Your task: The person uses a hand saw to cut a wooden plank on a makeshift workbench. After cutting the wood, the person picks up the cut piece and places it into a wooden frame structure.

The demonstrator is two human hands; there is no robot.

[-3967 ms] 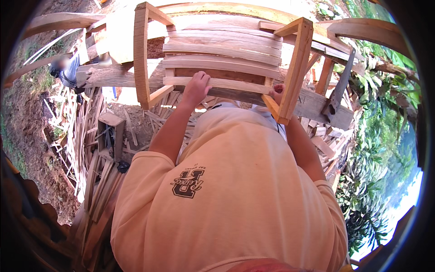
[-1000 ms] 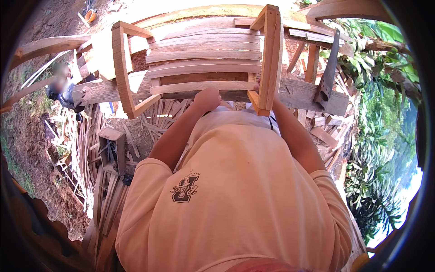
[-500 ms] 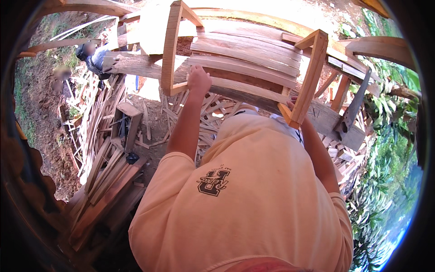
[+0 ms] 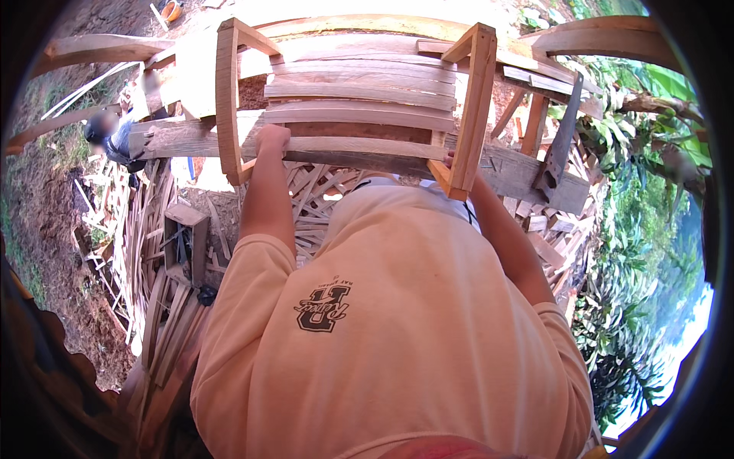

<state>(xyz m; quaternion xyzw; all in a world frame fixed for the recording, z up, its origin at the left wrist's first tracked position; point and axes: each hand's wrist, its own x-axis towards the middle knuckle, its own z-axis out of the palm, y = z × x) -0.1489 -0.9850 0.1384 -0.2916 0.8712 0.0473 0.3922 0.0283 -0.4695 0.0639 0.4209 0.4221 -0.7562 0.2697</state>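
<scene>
In front of me on a rough plank bench point(image 4: 505, 177) stands a slatted wooden piece, with several pale slats point(image 4: 359, 115) running between two upright rectangular end frames. My left hand point(image 4: 273, 140) is closed round the left end of the nearest slat point(image 4: 367, 146), just inside the left end frame point(image 4: 228, 99). At the other end, my right hand point(image 4: 449, 161) is beside the lower part of the right end frame point(image 4: 479, 99). That frame covers most of it, so its fingers are mostly hidden.
A handsaw point(image 4: 562, 141) leans on the bench at the right. Offcuts point(image 4: 141, 237) litter the ground, and an open wooden box point(image 4: 186, 218) with dark items sits at the left. Boards point(image 4: 172, 325) lie nearer me. A person point(image 4: 118, 138) is at the far left.
My view has shifted, so the bench and slatted piece appear farther left and slightly higher. Both hands keep about the same places on the piece.
</scene>
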